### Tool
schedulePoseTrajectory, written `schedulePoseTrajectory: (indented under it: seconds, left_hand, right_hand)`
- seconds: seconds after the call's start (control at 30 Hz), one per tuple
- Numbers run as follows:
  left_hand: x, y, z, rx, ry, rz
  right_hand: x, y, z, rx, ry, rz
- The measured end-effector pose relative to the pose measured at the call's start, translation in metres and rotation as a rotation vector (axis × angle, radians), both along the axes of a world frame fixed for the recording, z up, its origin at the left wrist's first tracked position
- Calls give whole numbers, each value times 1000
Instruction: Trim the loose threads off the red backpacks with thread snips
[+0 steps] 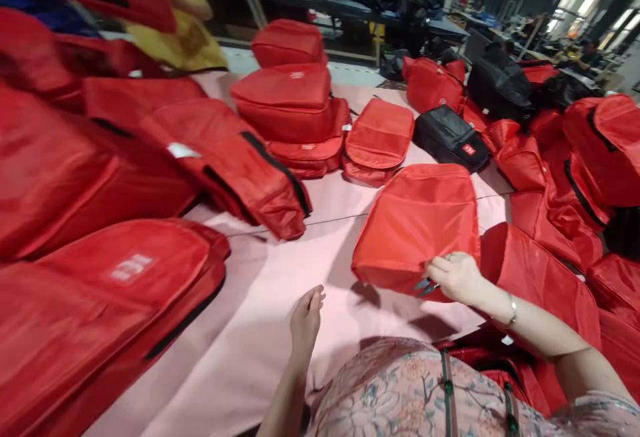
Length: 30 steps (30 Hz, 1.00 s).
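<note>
On the large red bag (190, 250) at near left, a white printed logo (131, 268) stands out, but its letters are too blurred for me to read. The black bag (440, 130) at far right carries a red patch (469, 150) with white characters, and I can't make those out either. Smaller pale marks show on the stack of red bags (285, 100) at the far middle, likewise too small to read. A white tag (184, 150) lies on the slumped red case (225, 157) to the left.

My right hand (457, 277) reaches in from the right, elbow bent, a bracelet (513, 310) at the wrist. Its fingers are clenched around small dark snips (426, 286), blades pointing left, and they also take hold of the near edge of the red panel (417, 223). That panel is right of the middle, in front of me, its near edge tilted up off the pink worktop (240, 350).

My left hand (306, 320) hovers over the worktop, left of the panel and apart from it, forearm rising from the near edge; its fingers are released, loosely curled. At far left stands a person in yellow (187, 37).
</note>
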<state>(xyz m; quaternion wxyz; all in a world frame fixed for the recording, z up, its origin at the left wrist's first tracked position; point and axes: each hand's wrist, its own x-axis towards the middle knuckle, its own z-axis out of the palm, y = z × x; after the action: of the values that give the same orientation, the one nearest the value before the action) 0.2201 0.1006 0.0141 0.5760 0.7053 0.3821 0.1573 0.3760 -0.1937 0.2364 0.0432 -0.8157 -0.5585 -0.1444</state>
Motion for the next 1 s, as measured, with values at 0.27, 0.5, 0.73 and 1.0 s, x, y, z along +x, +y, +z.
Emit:
schedulePoseTrajectory:
  seconds: [0.27, 0.5, 0.73, 1.0]
  left_hand:
    - [-65, 7, 12, -174, 6, 230]
    - [-71, 2, 20, 0, 39, 299]
    - [-60, 1, 32, 71, 162, 391]
    - [-58, 0, 31, 69, 194, 371]
  right_hand:
    - [-21, 70, -123, 35, 985, 118]
    - [-5, 67, -153, 469, 1011, -464]
    - [-26, 32, -160, 437, 999, -673]
    - [-41, 25, -153, 432, 1041, -678]
